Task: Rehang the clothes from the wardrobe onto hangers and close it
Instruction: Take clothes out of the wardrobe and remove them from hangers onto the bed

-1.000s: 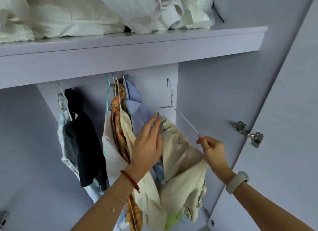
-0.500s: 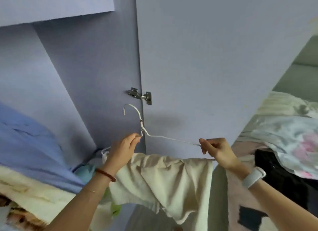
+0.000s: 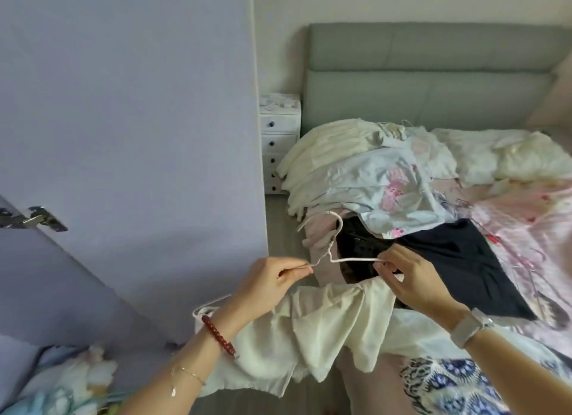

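A white wire hanger (image 3: 335, 248) is stretched between my hands, hook pointing up. My left hand (image 3: 268, 282) pinches its left arm and my right hand (image 3: 411, 279) pinches its right arm. A cream garment (image 3: 322, 328) drapes over the hanger's lower bar and hangs below both hands. The lilac wardrobe door (image 3: 133, 136) stands open on the left, its metal hinge (image 3: 31, 219) visible. The wardrobe's inside is out of view.
A bed with a grey headboard (image 3: 433, 74) fills the right side, piled with clothes: a cream stack (image 3: 325, 154), a floral sheet (image 3: 390, 195), a dark navy garment (image 3: 470, 260). A white drawer unit (image 3: 280, 136) stands beside the door. Soft items (image 3: 71, 380) lie lower left.
The view has swung from the wardrobe interior to the bed. The hanger with the cream garment came off the rail, and both hands now hold it over the bed's edge.
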